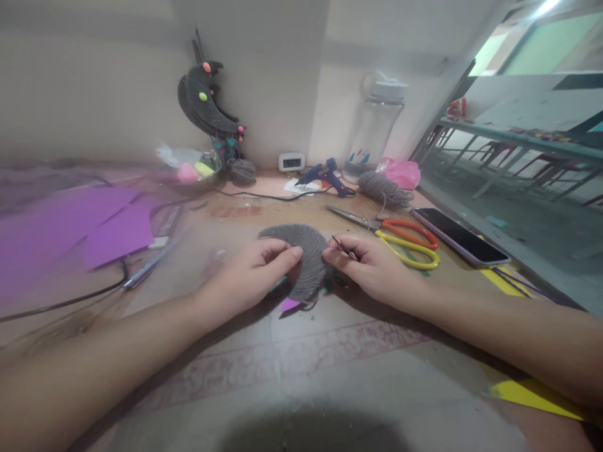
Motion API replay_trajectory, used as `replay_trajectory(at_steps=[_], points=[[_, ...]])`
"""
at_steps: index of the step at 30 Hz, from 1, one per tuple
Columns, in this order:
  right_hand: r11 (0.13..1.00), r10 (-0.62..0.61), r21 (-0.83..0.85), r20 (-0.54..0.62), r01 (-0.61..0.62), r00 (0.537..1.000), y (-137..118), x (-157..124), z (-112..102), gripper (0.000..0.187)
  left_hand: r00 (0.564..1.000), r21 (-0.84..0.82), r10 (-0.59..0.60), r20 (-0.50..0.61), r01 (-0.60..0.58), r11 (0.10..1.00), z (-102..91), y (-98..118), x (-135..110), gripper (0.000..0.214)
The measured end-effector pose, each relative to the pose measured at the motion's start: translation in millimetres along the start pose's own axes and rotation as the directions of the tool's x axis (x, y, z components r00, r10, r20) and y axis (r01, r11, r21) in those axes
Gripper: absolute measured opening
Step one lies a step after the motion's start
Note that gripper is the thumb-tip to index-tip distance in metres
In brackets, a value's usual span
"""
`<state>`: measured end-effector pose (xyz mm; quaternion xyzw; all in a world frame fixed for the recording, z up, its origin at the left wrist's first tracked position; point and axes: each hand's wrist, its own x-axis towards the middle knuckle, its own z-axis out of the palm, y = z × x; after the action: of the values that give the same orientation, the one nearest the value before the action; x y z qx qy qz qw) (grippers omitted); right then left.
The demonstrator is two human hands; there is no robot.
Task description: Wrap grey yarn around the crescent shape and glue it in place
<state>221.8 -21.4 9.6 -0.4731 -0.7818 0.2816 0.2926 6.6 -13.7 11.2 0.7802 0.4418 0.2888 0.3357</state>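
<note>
A crescent wrapped in grey yarn (311, 254) is held above the table, with a purple paper tip (289, 305) bare at its lower end. My left hand (264, 270) pinches its inner side between thumb and fingers. At the crescent's right edge is my right hand (365, 260), its fingers closed around a slim dark pointed tool (345, 247) whose exact kind I cannot make out. The right fingertips meet the yarn edge; whether they also grip a strand is hidden. Scissors (384, 229) with orange and yellow handles lie just beyond the right hand.
Behind stand a blue glue gun (325, 176), a small digital clock (291, 162), a water bottle (377, 125) and a grey yarn skein (385, 189). A phone (461, 236) lies right, purple sheets (117, 220) and a pen (151, 265) left. A decorated dark crescent (202, 100) leans on the wall.
</note>
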Motion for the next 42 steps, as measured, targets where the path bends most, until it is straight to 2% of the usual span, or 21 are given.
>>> replay_trajectory(at_steps=[4, 10, 13, 16, 21, 26, 30, 35, 39, 42], points=[[0.999, 0.006, 0.046, -0.001, -0.006, 1.0, 1, 1, 1, 0.036, 1.0, 0.011, 0.029, 0.001, -0.029, 1.0, -0.8, 1, 0, 0.038], [0.999, -0.028, 0.034, -0.002, 0.028, 1.0, 2, 1, 1, 0.036, 0.999, -0.06, -0.026, 0.021, 0.027, 0.998, 2.8, -2, 0, 0.028], [1.0, -0.002, 0.016, 0.003, 0.001, 1.0, 1, 1, 0, 0.036, 0.998, -0.074, -0.054, 0.012, 0.055, 0.996, 5.0, -4, -1, 0.028], [0.998, 0.045, 0.048, 0.022, -0.046, 0.999, 0, 0, 0, 0.032, 0.996, -0.145, -0.062, 0.06, 0.07, 0.987, 7.3, -7, -1, 0.027], [0.997, 0.04, 0.063, -0.002, -0.039, 0.999, -2, -1, 0, 0.03, 0.996, -0.154, 0.006, 0.085, 0.007, 0.988, 8.5, -9, -1, 0.03], [0.996, 0.059, 0.056, 0.047, -0.062, 0.997, -1, 0, 0, 0.033, 0.993, -0.189, 0.019, 0.116, 0.003, 0.982, 5.4, -7, -1, 0.031], [0.998, 0.044, 0.046, 0.047, -0.047, 0.998, 0, 0, -1, 0.034, 0.993, -0.223, 0.034, 0.111, -0.008, 0.975, 5.0, -6, 0, 0.029], [1.0, -0.016, 0.022, -0.013, 0.017, 1.0, 0, 0, -1, 0.036, 0.992, -0.32, -0.03, 0.126, 0.069, 0.945, 9.4, -8, 1, 0.024], [0.998, 0.01, 0.059, 0.006, -0.01, 1.0, -1, 0, -1, 0.035, 0.993, -0.342, -0.049, 0.104, 0.082, 0.936, 11.6, -10, 0, 0.024], [0.995, 0.023, 0.097, 0.017, -0.024, 1.0, -2, 1, 0, 0.034, 0.997, -0.304, -0.026, 0.079, 0.049, 0.951, 10.4, -10, 0, 0.022]])
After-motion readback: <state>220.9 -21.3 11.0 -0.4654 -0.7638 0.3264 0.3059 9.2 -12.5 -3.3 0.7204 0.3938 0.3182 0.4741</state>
